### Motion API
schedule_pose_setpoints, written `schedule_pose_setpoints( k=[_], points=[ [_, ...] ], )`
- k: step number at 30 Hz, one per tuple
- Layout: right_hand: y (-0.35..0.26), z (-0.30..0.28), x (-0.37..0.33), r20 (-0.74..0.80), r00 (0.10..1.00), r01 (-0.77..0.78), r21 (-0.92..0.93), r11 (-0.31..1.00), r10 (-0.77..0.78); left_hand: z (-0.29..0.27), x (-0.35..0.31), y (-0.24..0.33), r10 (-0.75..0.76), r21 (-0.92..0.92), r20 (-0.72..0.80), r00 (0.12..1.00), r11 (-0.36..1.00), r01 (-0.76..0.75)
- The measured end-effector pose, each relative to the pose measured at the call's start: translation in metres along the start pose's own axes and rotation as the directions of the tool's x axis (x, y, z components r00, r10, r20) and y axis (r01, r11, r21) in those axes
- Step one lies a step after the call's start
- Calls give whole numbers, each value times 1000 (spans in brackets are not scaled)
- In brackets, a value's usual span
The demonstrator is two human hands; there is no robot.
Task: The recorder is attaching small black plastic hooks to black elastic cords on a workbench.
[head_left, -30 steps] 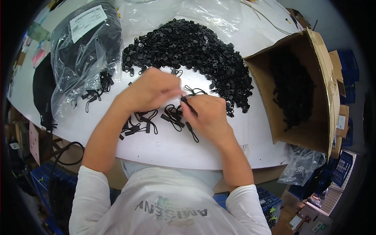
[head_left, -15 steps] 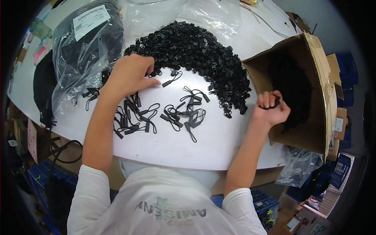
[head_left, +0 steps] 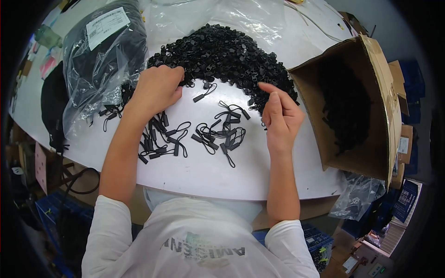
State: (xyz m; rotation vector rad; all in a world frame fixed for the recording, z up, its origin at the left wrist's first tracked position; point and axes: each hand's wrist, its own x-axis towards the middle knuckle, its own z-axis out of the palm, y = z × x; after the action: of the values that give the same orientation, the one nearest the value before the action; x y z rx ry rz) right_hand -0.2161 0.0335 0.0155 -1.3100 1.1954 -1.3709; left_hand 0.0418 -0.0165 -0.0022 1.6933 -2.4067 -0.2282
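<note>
A curved heap of small black zipper sliders [head_left: 232, 51] covers the back of the white table. At its left lower edge, my left hand [head_left: 160, 88] is closed, thumb against curled fingers. Whatever it grips is hidden under the knuckles. Beside the heap's right end my right hand [head_left: 283, 116] has its index finger stretched out and its thumb apart from it; no object shows between them. Black corded zipper pulls [head_left: 222, 134] lie loosely between my arms, more of them [head_left: 160, 139] beside my left forearm. A single pull [head_left: 204, 93] lies just right of my left hand.
An open cardboard box [head_left: 324, 148] with a black mass inside lies tipped toward me at the right. Clear plastic-wrapped black goods [head_left: 104, 60] stand at the left. A clear bag [head_left: 359, 199] hangs below the box, and plastic sheeting [head_left: 250, 18] lies behind the heap.
My right hand has moved left from the box mouth to the heap's right end. Its fist has loosened, and the black piece seen in it no longer shows. My left hand's fingers have drawn together.
</note>
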Motion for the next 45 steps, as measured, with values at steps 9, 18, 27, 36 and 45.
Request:
schedule_pose_setpoints(
  k=[9,18,27,36,45],
  points=[
    [10,-11,-3,198,980,-49,58,997,37,-3,-2,1,-25,-4,10,1000,1000,25],
    [8,6,-2,267,960,135,-182,974,-83,-1,1,-6,15,-40,46,999,999,-13],
    [14,11,-2,300,947,233,-387,892,-117,-10,-1,15,101,-656,-43,994,747,-104],
    [15,22,-8,410,877,462,-571,679,-252,1,-2,33,204,-832,-4,979,542,-117],
    [20,18,-6,501,800,583,-522,623,-330,3,-3,33,329,-822,-10,944,535,-195]
  ],
)
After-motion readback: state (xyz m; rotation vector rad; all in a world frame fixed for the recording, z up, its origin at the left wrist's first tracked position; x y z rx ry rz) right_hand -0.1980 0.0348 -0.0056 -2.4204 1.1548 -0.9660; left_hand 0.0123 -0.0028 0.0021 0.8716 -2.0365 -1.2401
